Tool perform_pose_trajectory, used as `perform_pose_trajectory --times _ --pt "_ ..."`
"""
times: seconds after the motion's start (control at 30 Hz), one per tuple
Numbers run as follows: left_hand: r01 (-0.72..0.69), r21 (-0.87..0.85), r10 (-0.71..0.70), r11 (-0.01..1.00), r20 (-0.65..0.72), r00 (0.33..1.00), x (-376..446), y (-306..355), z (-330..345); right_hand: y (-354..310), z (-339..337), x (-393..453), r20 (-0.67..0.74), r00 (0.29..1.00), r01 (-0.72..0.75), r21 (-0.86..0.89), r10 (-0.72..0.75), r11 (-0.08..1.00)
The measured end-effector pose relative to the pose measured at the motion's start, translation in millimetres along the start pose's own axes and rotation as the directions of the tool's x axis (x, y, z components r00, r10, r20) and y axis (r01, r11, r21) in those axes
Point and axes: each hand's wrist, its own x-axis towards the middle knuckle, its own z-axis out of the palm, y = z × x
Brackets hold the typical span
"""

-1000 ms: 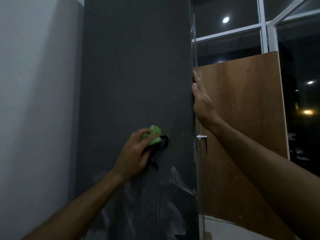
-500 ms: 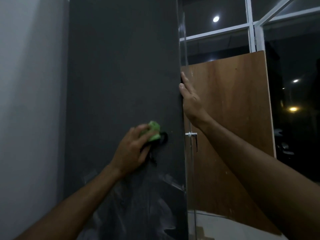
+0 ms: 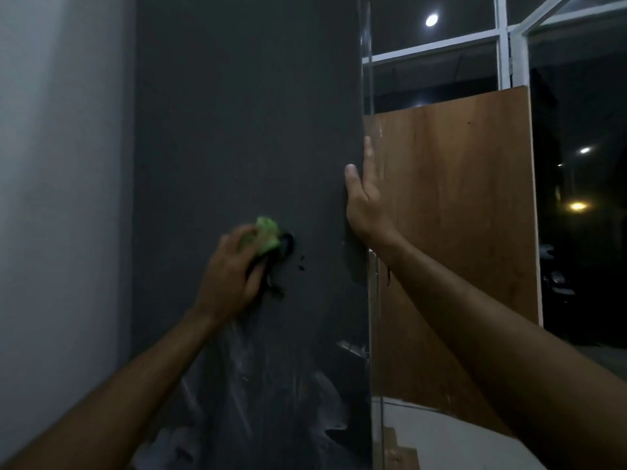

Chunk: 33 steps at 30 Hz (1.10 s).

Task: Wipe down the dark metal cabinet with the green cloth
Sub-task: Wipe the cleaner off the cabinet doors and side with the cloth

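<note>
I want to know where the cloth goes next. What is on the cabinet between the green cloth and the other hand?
In the head view, bare dark cabinet lies between the green cloth and the right hand, save two small dark marks.

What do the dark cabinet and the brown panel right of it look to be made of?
Dark cabinet: flat, matte charcoal face, consistent with painted metal, though the look alone doesn't prove it. Brown panel: wood, probably plywood or veneer, with visible vertical grain and a slight sheen.
</note>
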Motion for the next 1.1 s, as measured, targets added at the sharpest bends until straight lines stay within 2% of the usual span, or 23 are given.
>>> perform_pose_trajectory --times 0.07,0.1,0.17,0.23,0.27,0.33,0.37,0.43,0.5,0.57,0.67,0.7,0.73,0.8,0.83,0.9,0.97,1.03,1.07,1.1 --pt "0.144 -0.066 -0.150 0.987 -0.095 0.984 45 17 10 4 4 -2 -0.029 1.000 0.010 -0.016 -0.010 1.000" --pt "0.114 -0.095 -0.123 0.989 -0.100 0.987 59 35 19 5 4 -2 -0.040 0.999 0.010 -0.003 -0.010 1.000" --pt "-0.070 -0.095 0.071 0.993 0.004 0.997 52 71 39 3 1 -1 -0.037 0.999 -0.014 0.042 0.016 0.999" --pt "-0.235 -0.114 0.251 0.965 0.155 0.956 16 86 41 1 -3 -1 -0.027 0.998 -0.050 0.090 0.052 0.995" --pt "-0.285 -0.119 0.304 0.951 0.205 0.930 0 83 33 -1 -5 -1 -0.020 0.998 -0.064 0.100 0.066 0.993" --pt "-0.344 -0.068 0.350 0.937 0.223 0.910 -7 65 18 -6 -8 -2 -0.007 0.997 -0.079 0.096 0.081 0.992" --pt "-0.310 -0.034 0.310 0.950 0.203 0.929 3 58 13 -8 -10 -2 -0.003 0.996 -0.086 0.096 0.087 0.992" --pt "-0.148 0.007 0.146 0.989 0.098 0.984 34 53 13 -11 -13 -2 0.003 0.995 -0.104 0.115 0.104 0.988" --pt "-0.066 -0.010 0.067 0.998 0.090 0.994 52 66 18 -13 -16 -1 0.002 0.993 -0.116 0.129 0.117 0.985" --pt "-0.204 -0.028 0.206 0.979 0.171 0.964 44 75 21 -13 -18 0 -0.001 0.992 -0.123 0.130 0.125 0.984" --pt "-0.424 0.009 0.401 0.905 0.312 0.862 35 69 10 -15 -17 1 0.009 0.991 -0.137 0.133 0.137 0.982" --pt "-0.427 0.047 0.396 0.903 0.297 0.869 44 65 8 -14 -16 1 0.001 0.991 -0.132 0.123 0.133 0.984" --pt "-0.368 0.076 0.340 0.927 0.251 0.906 54 63 8 -13 -13 0 -0.005 0.992 -0.125 0.113 0.127 0.986" --pt "-0.164 0.074 0.151 0.984 0.162 0.975 66 70 11 -9 -9 0 -0.015 0.993 -0.118 0.112 0.120 0.987" --pt "-0.113 0.048 0.105 0.992 0.141 0.984 63 78 15 -6 -7 0 -0.024 0.993 -0.113 0.110 0.116 0.987" --pt "-0.181 0.004 0.177 0.984 0.174 0.969 44 88 22 -3 -2 1 -0.050 0.993 -0.100 0.082 0.104 0.992" --pt "-0.305 0.006 0.295 0.952 0.236 0.926 25 79 18 -2 5 1 -0.083 0.994 -0.072 -0.020 0.070 0.997" --pt "-0.270 0.048 0.255 0.962 0.213 0.943 10 51 7 -1 18 -4 -0.131 0.991 -0.017 -0.299 -0.024 0.954" --pt "-0.195 0.066 0.181 0.979 0.172 0.968 3 36 1 1 25 -10 -0.133 0.987 0.017 -0.495 -0.095 0.869" --pt "-0.106 0.082 0.095 0.991 0.122 0.988 -5 20 -5 3 32 -15 -0.100 0.981 0.055 -0.676 -0.166 0.735"
